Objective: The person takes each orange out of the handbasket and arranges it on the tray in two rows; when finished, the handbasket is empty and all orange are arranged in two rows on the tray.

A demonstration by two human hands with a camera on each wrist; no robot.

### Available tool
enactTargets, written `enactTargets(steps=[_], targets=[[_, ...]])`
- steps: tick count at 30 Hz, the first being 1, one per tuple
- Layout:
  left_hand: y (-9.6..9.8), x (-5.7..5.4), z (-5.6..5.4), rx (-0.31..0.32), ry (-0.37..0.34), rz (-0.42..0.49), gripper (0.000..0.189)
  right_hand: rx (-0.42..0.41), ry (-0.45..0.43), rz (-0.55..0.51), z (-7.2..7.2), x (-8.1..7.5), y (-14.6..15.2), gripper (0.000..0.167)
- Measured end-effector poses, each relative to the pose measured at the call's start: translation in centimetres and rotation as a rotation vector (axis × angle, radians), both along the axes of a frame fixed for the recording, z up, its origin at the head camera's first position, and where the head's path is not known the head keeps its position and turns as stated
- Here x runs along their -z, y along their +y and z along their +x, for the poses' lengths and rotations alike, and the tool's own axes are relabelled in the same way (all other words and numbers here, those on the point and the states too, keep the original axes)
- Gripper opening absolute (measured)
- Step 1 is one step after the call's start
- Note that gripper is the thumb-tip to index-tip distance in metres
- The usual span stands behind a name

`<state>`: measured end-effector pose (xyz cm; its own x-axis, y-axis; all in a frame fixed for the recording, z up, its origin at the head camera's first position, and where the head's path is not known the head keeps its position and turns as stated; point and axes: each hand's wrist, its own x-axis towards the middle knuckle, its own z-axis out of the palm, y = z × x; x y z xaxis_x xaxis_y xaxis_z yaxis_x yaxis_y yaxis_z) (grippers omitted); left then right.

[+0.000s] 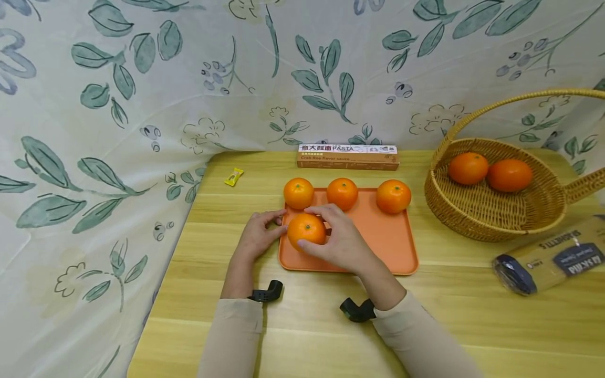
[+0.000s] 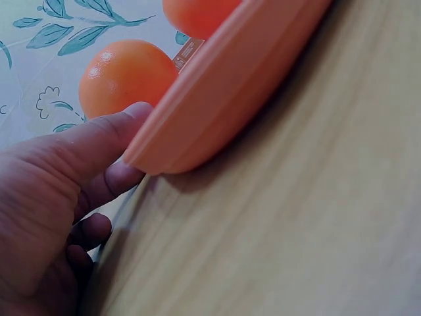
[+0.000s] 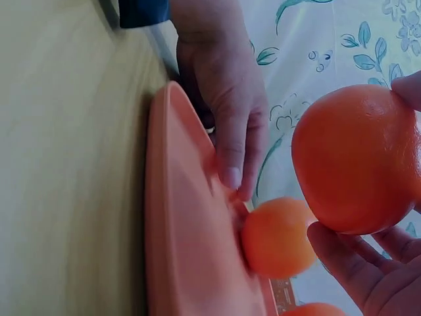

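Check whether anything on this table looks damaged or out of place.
I see nothing spilled or damaged. One mild oddity: the small yellow packet, left of the tray, lies askew and apart from everything else.

In the head view, the desk (image 1: 302,331) is being lit brightly, sheen being spread toward six o'clock; in dimmer wrist views, its grain is being blurred, shadow being cast beneath the tray (image 2: 233,89).

Rnd orange (image 1: 306,233), stem (image 1: 308,227) up, abv tray (image 1: 380,244)

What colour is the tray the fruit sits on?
The tray is salmon-orange, best seen in the head view.
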<state>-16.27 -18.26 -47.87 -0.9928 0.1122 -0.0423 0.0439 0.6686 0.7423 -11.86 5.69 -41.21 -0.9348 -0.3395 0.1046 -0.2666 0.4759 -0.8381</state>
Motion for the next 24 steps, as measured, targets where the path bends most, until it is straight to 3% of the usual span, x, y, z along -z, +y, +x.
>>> enactTargets(steps=[8, 17, 24], targets=[[0.0, 0.2, 0.0, 0.000, 0.002, -0.011, 0.041, -0.046, -0.017, -0.040, 0.0, 1.5, -2.0, 0.059], [0.0, 0.3, 0.1, 0.023, 0.013, -0.019, 0.044, -0.078, -0.023, 0.045, 0.3, 3.7, -2.4, 0.060], [0.0, 0.1, 0.1, 0.032, 0.016, -0.006, 0.046, -0.114, -0.048, 0.051, 0.1, 4.1, -2.1, 0.063]])
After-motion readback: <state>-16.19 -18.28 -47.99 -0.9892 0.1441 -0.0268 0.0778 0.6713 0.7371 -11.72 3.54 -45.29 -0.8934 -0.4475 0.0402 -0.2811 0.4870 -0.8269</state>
